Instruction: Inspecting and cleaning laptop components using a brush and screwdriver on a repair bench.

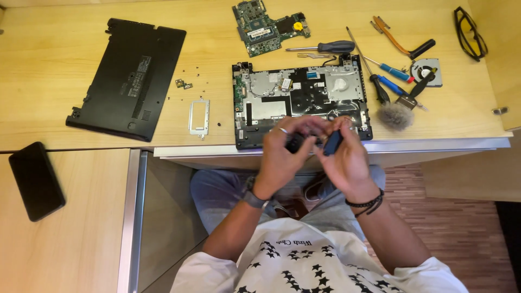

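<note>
Nearest the camera is the person's white shirt with black stars [304, 260], and just above it both hands meet over the lap, at the near edge of the tabletop [81, 65]. The left hand [279, 160] has its grip closed on a small black part [296, 142], fingers curled over the top of it. The right hand [347, 160] has its grip narrowed on a dark blue-black piece [332, 142], pinched between thumb and fingers and tilted up on end. The two pieces sit just beside each other; whether they touch cannot be told, since the fingers blur there. Holding them close to the body and off the tabletop likely lets both hands turn them freely.

Just beyond the grips lies the opened laptop chassis [304, 97], inside up, its near edge hidden behind the knuckles. Farther beyond, a green circuit board [268, 27] lies apart, with a yellow round sticker on it. To the right of the grips the tools are gathered within reach: screwdrivers [388, 76], a grey brush [396, 115], a small fan [426, 71]. Yellow-lensed glasses [469, 39] lie farthest right.

To the left of the grips sit a silver metal bracket [199, 116] and loose screws [184, 84], then the black bottom cover [127, 78], which bears a pale rectangular label near its middle. A dark phone [35, 180] rests face up on the lower surface far left.
</note>
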